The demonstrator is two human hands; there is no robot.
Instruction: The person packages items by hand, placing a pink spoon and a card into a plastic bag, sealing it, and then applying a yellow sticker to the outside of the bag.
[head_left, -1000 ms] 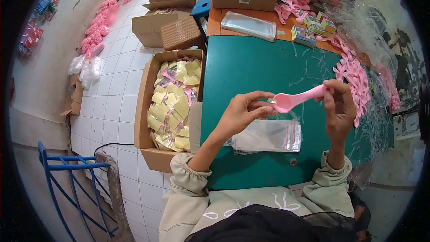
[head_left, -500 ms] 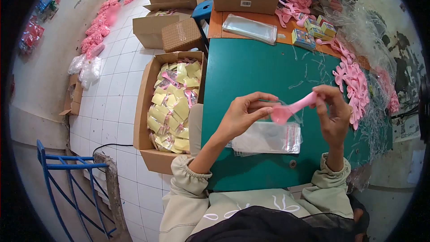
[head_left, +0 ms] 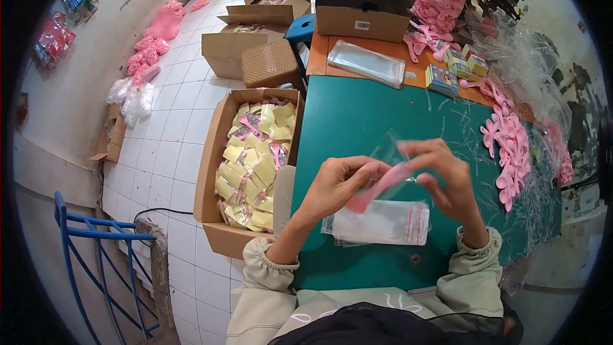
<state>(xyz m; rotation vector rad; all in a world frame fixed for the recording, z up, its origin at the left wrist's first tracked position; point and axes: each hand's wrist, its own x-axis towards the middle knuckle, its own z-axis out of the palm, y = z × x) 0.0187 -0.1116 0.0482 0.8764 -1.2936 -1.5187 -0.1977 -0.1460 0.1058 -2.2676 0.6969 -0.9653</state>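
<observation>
Over the green table (head_left: 357,112), my left hand (head_left: 341,185) is closed round a pink spoon (head_left: 383,185) in a clear plastic bag (head_left: 386,150). The spoon's bowl points down and left, below my left fingers. Beside the spoon's handle end is my right hand (head_left: 444,176), blurred by motion, its thumb apart from its fingers; whether it grips the bag's edge is unclear. Below both hands lies a stack of clear plastic bags (head_left: 383,222) with a red-lined edge.
Left of the table stands an open carton (head_left: 214,185) of packed yellow cards. A pile of pink spoons (head_left: 507,147) lies at the right, with small boxes (head_left: 442,80), more bags (head_left: 367,62) and a dark box (head_left: 364,3) at the back.
The spoon has moved left and down relative to my right hand and tilts further down. My right hand's fingers have come off the handle and spread. The camera view has shifted.
</observation>
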